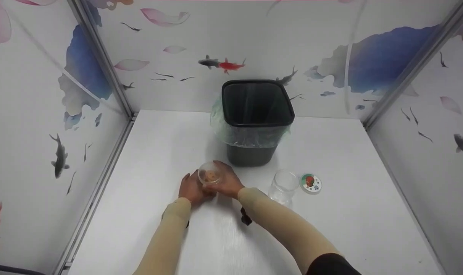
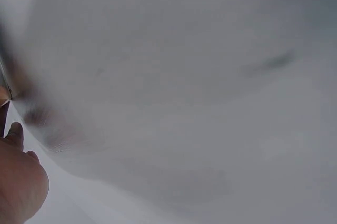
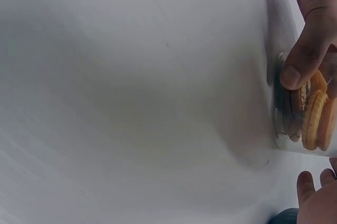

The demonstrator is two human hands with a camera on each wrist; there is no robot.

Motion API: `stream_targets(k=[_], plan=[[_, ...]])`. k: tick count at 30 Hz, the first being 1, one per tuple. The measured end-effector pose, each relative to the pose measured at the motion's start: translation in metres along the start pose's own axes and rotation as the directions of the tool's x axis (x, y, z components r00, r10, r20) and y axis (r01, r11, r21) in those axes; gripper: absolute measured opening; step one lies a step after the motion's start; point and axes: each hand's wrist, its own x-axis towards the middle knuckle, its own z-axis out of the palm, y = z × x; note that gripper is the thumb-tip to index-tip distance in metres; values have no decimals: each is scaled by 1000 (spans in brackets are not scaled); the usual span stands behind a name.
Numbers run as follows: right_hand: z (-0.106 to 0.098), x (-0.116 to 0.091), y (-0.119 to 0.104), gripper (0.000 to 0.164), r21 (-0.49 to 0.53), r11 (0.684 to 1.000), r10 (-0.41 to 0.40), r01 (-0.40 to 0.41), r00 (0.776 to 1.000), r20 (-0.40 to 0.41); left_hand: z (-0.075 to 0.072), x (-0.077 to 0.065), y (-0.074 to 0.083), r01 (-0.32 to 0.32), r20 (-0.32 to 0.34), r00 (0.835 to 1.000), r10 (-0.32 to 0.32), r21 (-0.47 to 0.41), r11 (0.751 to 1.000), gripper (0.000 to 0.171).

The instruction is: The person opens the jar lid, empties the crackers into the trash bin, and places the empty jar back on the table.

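A clear round jar (image 1: 209, 173) with orange-brown sandwich cookies (image 3: 314, 121) in it is in my right hand (image 1: 228, 180). The right thumb lies across the jar's side in the right wrist view, over the cookies. Close against the jar's left and lower side is my left hand (image 1: 195, 189), part of its fingers hidden by the jar. In the right wrist view, bent fingertips (image 3: 305, 184) of the left hand show just below the jar; I cannot tell whether they grip it. The left wrist view catches that hand only at its edge.
Just right of the right forearm stands a second clear jar (image 1: 284, 187). Beside it lies a round lid (image 1: 311, 183) with a red fruit picture. Behind the hands, a black bin (image 1: 252, 154) with a pale plastic bag over its rim stands near the printed back wall (image 1: 158, 88).
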Motion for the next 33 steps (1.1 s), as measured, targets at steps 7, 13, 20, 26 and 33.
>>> stream_targets(k=[7, 13, 20, 26, 33], plan=[[-4, 1, 4, 101, -12, 1000, 1, -1, 1000, 0, 4, 2, 0, -22, -16, 1000, 22, 3, 1000, 89], [-5, 3, 4, 100, 8, 1000, -15, 16, 1000, -8, 4, 2, -1, -28, -19, 999, 28, -3, 1000, 87], [-6, 4, 3, 99, 26, 999, -27, 28, 1000, -12, 6, 1, -3, -33, -21, 999, 33, 1, 999, 84], [-8, 5, 2, 101, 5, 1000, 4, -4, 1000, 5, 4, -1, -1, -53, -37, 998, 53, 12, 999, 85], [-12, 5, -2, 103, -15, 1000, -12, 12, 1000, 13, 2, 0, -1, -56, -37, 998, 57, 28, 998, 84]])
